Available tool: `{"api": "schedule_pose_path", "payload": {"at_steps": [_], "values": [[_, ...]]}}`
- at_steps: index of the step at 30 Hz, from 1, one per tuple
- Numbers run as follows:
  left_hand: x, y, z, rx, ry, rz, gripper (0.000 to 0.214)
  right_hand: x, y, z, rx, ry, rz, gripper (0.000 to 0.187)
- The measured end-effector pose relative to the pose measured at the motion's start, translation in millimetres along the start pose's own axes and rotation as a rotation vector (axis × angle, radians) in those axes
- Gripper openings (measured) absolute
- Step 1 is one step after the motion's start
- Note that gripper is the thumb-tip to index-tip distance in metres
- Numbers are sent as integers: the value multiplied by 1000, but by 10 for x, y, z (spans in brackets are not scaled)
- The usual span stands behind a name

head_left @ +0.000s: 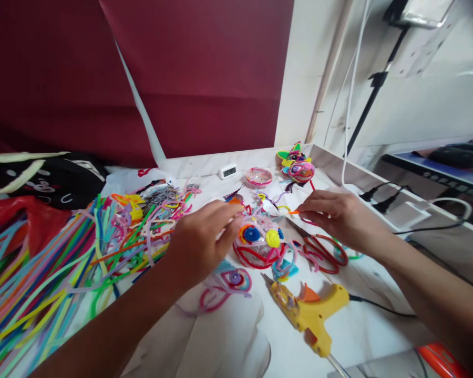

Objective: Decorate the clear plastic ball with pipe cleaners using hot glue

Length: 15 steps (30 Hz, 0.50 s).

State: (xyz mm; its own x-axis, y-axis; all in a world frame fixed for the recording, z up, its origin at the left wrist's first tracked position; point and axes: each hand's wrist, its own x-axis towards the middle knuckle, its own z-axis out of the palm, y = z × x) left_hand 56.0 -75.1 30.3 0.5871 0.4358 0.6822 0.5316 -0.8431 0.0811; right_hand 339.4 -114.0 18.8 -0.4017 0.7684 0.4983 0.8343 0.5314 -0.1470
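My left hand reaches in from the left, thumb and fingers curled together at the upper left edge of a round, clear craft piece trimmed with pipe cleaners in red, blue and yellow. What those fingertips hold, if anything, is hidden. On the right, my right hand pinches a short orange piece, which looks like pipe cleaner. Scissors with red handles lie below that hand. A yellow hot glue gun rests on its side nearer me. Coiled pipe-cleaner shapes lie beside the round piece.
Loose pipe cleaners in many colours cover the left side. At the back stand a small white digital clock, a pink-rimmed clear bowl and a finished-looking craft figure. A power strip with cords runs along the right edge.
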Motion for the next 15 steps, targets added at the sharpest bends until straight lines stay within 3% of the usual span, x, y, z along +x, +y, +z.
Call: {"api": "schedule_pose_path", "payload": {"at_steps": [2, 7, 11, 15], "values": [[175, 175, 20, -1, -75, 58, 23, 49, -165, -30, 77, 102, -64, 15], [400, 381, 137, 179, -238, 127, 27, 113, -404, -92, 134, 157, -116, 12], [419, 387, 174, 199, -198, 164, 21, 112, -456, -103, 139, 235, -77, 11], [416, 409, 217, 84, -57, 91, 22, 116, -541, -52, 254, 343, 131, 8]]}}
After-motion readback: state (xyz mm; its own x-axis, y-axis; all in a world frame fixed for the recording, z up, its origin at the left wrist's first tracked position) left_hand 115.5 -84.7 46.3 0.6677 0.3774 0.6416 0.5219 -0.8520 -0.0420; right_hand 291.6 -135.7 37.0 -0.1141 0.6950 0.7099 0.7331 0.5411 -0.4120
